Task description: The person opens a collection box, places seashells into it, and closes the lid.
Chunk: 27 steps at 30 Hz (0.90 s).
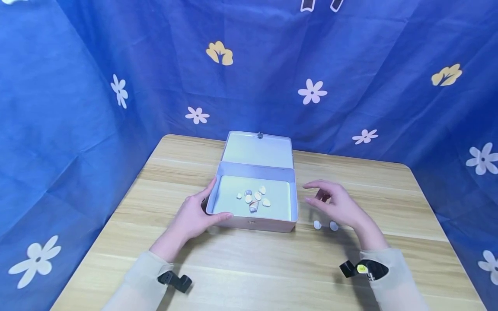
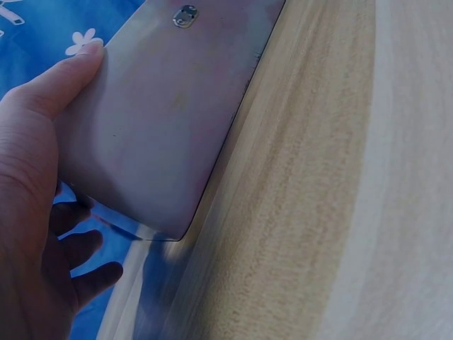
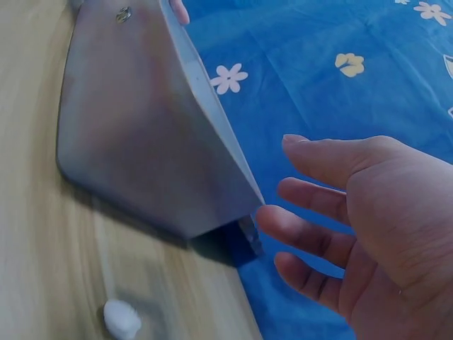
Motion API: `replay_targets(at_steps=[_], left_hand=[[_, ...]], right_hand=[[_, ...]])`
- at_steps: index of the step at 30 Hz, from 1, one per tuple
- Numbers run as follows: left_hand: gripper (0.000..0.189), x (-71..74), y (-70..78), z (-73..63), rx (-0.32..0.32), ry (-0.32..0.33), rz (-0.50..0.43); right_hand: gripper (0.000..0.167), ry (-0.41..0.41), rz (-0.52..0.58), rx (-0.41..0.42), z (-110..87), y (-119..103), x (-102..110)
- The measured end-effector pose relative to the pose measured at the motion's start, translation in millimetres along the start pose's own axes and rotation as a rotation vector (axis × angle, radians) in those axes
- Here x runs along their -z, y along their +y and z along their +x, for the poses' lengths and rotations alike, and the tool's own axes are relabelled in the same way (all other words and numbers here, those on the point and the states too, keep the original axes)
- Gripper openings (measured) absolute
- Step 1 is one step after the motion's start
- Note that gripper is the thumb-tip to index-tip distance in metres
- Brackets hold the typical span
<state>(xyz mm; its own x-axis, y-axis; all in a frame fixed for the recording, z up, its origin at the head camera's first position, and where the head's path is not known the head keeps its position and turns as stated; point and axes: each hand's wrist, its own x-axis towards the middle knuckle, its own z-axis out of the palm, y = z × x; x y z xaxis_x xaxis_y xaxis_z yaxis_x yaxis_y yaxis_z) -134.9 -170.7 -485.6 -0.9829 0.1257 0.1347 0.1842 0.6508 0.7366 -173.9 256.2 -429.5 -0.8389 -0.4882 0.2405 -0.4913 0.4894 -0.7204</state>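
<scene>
A shallow pale metal box [image 1: 272,225] stands on the table with its hinged lid [image 1: 258,149] folded back. Several small seashells [image 1: 257,196] lie on its pale floor, most of them white, one brown-striped and one greyish. My left hand [image 1: 194,214] grips the box's front left corner, thumb on the front wall and forefinger along the left rim; its other fingers hang beside the box in the left wrist view. To the right of the box hovers my right hand [image 1: 338,203], empty, its fingers loosely bent and apart from the box.
Two white seashells, a left one [image 1: 317,225] and a right one [image 1: 333,226], lie on the wooden table [image 1: 268,272] below my right hand. A blue flowered cloth [image 1: 264,65] hangs behind the table and along its sides. Each wrist wears a black camera strap.
</scene>
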Motion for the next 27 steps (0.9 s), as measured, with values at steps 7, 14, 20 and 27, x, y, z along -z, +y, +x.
replay_targets(at_steps=[7, 14, 20, 27], left_hand=[[0.126, -0.6, -1.5, 0.4, 0.004, -0.002, 0.006], [0.126, -0.2, -0.9, 0.4, 0.01, -0.006, 0.012], [0.125, -0.1, -0.6, 0.7, 0.006, -0.006, 0.013], [0.125, -0.5, -0.9, 1.0, 0.014, -0.006, 0.01]], right_hand=[[0.033, -0.004, -0.036, -0.037, -19.3, 13.7, 3.8], [0.032, -0.005, -0.011, -0.076, -37.0, 24.2, 0.8], [0.035, -0.022, 0.013, -0.1, -49.7, 32.8, -5.3], [0.04, -0.026, 0.034, -0.118, -59.0, 39.2, -11.5]])
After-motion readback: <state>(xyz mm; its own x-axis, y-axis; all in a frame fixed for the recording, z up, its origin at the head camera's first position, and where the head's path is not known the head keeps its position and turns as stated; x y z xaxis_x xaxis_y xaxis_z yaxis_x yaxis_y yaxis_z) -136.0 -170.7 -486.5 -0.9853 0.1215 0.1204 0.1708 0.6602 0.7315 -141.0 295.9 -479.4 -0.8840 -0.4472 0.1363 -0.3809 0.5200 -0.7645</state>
